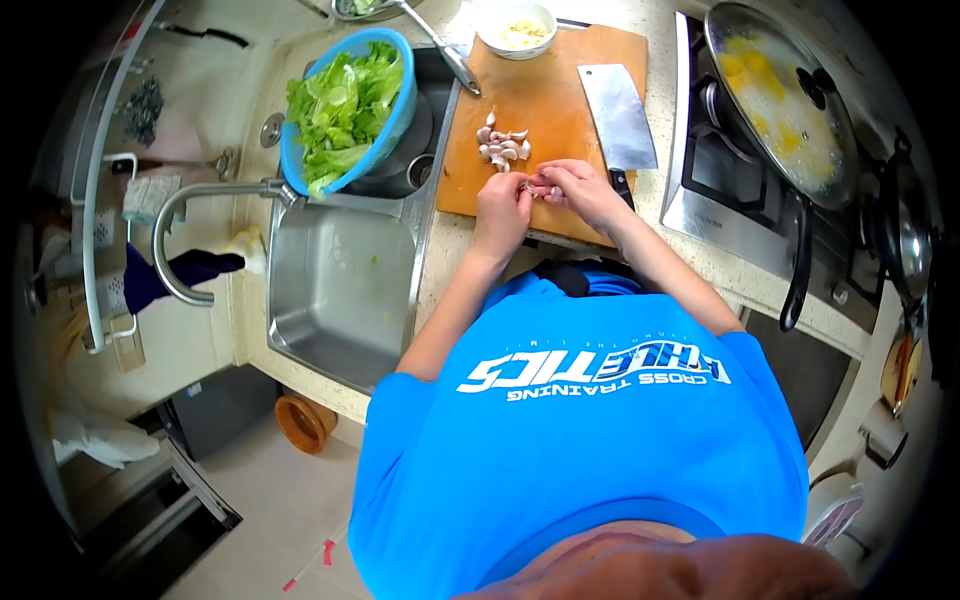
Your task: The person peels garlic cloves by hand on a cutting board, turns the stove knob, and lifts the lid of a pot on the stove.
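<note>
Both hands meet over the near edge of a wooden cutting board [550, 100]. My left hand [503, 208] pinches a small garlic clove [530, 187] from the left side. My right hand [583, 192] has its fingers closed on garlic at the same spot, with more pinkish garlic showing under its fingertips. A small pile of unpeeled garlic cloves [502, 147] lies on the board just beyond my fingers. To the right rests a cleaver [618, 115], its blade on the board and its black handle beside my right hand.
A white bowl [517, 30] with pale yellow pieces stands at the board's far edge. Left are a sink [343, 280], a faucet [165, 235] and a blue basin [408, 105] of lettuce. A lidded pan [780, 100] sits on the stove [735, 220] at right.
</note>
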`<state>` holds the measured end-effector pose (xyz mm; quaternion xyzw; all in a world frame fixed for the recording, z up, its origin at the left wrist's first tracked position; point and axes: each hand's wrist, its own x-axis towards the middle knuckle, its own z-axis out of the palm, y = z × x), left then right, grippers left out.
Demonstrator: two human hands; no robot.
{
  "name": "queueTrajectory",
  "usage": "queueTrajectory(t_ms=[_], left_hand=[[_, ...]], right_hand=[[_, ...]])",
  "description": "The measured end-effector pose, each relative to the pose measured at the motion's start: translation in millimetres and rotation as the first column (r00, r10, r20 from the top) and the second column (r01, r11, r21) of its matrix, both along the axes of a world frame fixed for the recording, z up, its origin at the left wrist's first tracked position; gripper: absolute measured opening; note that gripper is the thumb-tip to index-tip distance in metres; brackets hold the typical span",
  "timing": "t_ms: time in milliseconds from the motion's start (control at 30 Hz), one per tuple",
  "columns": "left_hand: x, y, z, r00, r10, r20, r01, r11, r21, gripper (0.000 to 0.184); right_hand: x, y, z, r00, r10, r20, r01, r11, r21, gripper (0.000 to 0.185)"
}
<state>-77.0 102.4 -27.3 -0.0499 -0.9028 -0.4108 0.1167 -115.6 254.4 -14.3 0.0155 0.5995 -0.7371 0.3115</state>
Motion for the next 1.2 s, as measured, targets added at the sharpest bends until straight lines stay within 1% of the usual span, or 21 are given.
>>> queueTrajectory(t_ms=[67,133,167,233,333,400,533,600,667,700,733,767,800,867,900,933,1000,1067,1133,1167,1200], left_hand=[[-0.6,-3.8,-0.6,1.0,0.022,0.019,-0.022,1.0,-0.012,0.009],[0.5,-8.0,-5.0,0.969,0.02,0.245,-0.095,0.95,0.298,0.009],[3.9,-10.9,-7.3,0.97,0.046,0.239,-0.118,0.947,0.298,0.009],[19.5,-21.4,-4.0,0.937,0.052,0.346,-0.227,0.842,0.489,0.01],[44.2,-44.4,14.1,0.955,0.223,0.195,-0.281,0.89,0.359,0.011],[57.2,-70.5,19.6,0.948,0.289,0.134,-0.316,0.91,0.268,0.01],[88.5,-137.0,12.0,0.898,0.416,0.144,-0.432,0.77,0.469,0.007],[110.8,-176.2,10.7,0.828,0.43,0.359,-0.557,0.559,0.615,0.008],[132.5,-222.0,-17.5,0.78,0.492,0.387,-0.62,0.523,0.585,0.013],[145.4,-247.2,-39.9,0.773,0.498,0.394,-0.627,0.507,0.591,0.013],[158.4,-271.9,-66.0,0.689,0.589,0.423,-0.712,0.66,0.241,0.018],[167.7,-286.5,-88.4,0.606,0.682,0.409,-0.693,0.705,-0.148,0.024],[171.1,-290.1,-105.9,0.596,0.686,0.418,-0.703,0.697,-0.141,0.024],[173.1,-291.3,-131.3,0.482,0.727,0.489,-0.545,0.686,-0.482,0.041],[160.9,-285.9,-130.7,0.332,0.656,0.678,-0.49,0.734,-0.47,0.046],[154.5,-275.1,-124.5,0.32,0.657,0.682,-0.498,0.729,-0.469,0.046],[147.8,-257.0,-104.8,0.337,0.646,0.685,-0.349,0.762,-0.546,0.053],[150.6,-262.9,-89.9,0.295,0.586,0.755,-0.318,0.805,-0.501,0.055],[171.6,-274.5,-69.7,0.468,0.472,0.748,-0.394,0.868,-0.301,0.053],[182.2,-281.3,-52.7,0.582,0.49,0.649,-0.445,0.86,-0.249,0.049],[191.1,-286.0,-39.4,0.676,0.509,0.533,-0.489,0.851,-0.193,0.044]], right_hand=[[-3.0,-7.8,1.8,0.997,0.024,-0.071,-0.02,0.998,0.052,0.03],[-6.5,-11.7,10.7,0.994,-0.003,0.111,0.006,1.0,-0.025,0.03],[-8.7,-12.5,4.3,0.987,0.066,0.147,-0.052,0.994,-0.094,0.028],[-2.8,-27.8,-1.0,0.988,0.097,0.122,-0.083,0.989,-0.12,0.027],[16.8,-64.2,8.5,0.972,0.146,0.186,-0.104,0.97,-0.22,0.027],[22.6,-93.9,13.1,0.972,0.215,0.093,-0.195,0.963,-0.187,0.028],[24.1,-170.3,29.7,0.875,0.477,0.081,-0.469,0.878,-0.099,0.031],[27.3,-213.4,14.0,0.826,0.562,0.046,-0.555,0.824,-0.111,0.032],[24.5,-250.7,-3.7,0.719,0.694,-0.026,-0.689,0.717,0.104,0.035],[21.5,-268.5,-13.0,0.71,0.704,-0.017,-0.699,0.707,0.112,0.035],[18.2,-286.4,-22.6,0.525,0.843,-0.118,-0.749,0.524,0.405,0.035],[17.9,-301.4,-32.9,0.291,0.946,-0.145,-0.678,0.311,0.666,0.036],[19.3,-312.3,-43.0,0.278,0.951,-0.134,-0.683,0.294,0.668,0.036],[26.3,-331.3,-71.2,0.081,0.987,-0.138,-0.368,0.159,0.916,0.033],[28.3,-332.6,-110.5,-0.086,0.968,-0.235,-0.178,0.217,0.96,0.032],[25.7,-333.8,-116.0,-0.098,0.968,-0.231,-0.185,0.21,0.96,0.032],[19.9,-334.6,-122.8,-0.255,0.966,-0.034,-0.222,-0.024,0.975,0.031],[16.6,-331.6,-126.1,-0.286,0.957,-0.039,-0.211,-0.023,0.977,0.029],[15.4,-331.9,-104.5,-0.275,0.961,0.01,-0.27,-0.087,0.959,0.018],[13.8,-329.0,-94.2,-0.282,0.959,0.017,-0.274,-0.097,0.957,0.018],[12.1,-325.1,-83.5,-0.24,0.967,-0.082,-0.291,0.009,0.957,0.016]])
